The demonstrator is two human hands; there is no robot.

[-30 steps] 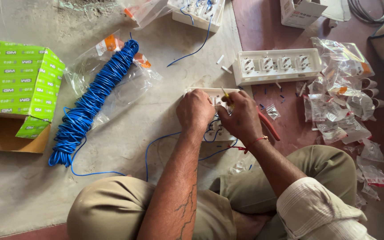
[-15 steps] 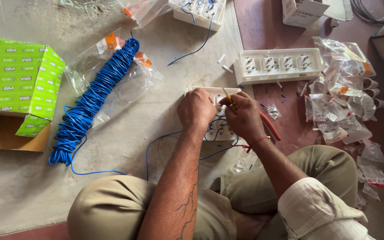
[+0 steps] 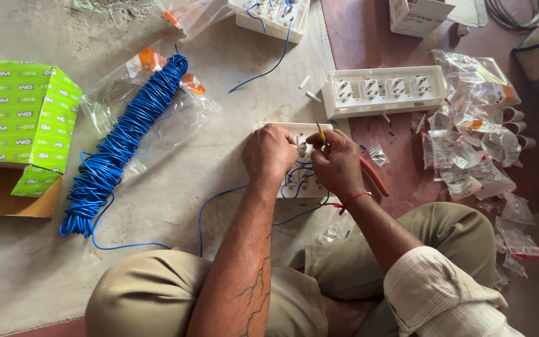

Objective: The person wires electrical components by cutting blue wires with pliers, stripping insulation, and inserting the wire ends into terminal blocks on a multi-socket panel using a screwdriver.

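1. One white switch plate [image 3: 304,181] lay face down on the grey floor just ahead of my knees; I logged it as the piece in hand. Blue leads already looped between its modules, so I judged wiring part done, with loose ends left.
2. My left hand [image 3: 269,153] rested on the plate's upper left part, fingers curled narrow and pressing down; whether they pinched anything I could not tell.
3. My right hand [image 3: 338,162] gripped a screwdriver [image 3: 369,171] with a red handle and yellow shank, tip at the plate's top.
4. One blue lead [image 3: 219,203] trailed from the plate toward my knee.
5. One second plate [image 3: 385,90], white, four modules, no leads seen, lay beyond, near.
6. One third plate [image 3: 272,15], with blue leads, sat at the top edge.
7. One blue wire coil [image 3: 123,140] lay to the left on a clear bag with orange labels.
8. One green carton [image 3: 17,118], white-printed, flap open, stood far left.
9. Many clear packets [image 3: 469,143], emptied, heaped at right.
10. One white box [image 3: 416,14] stood top right.
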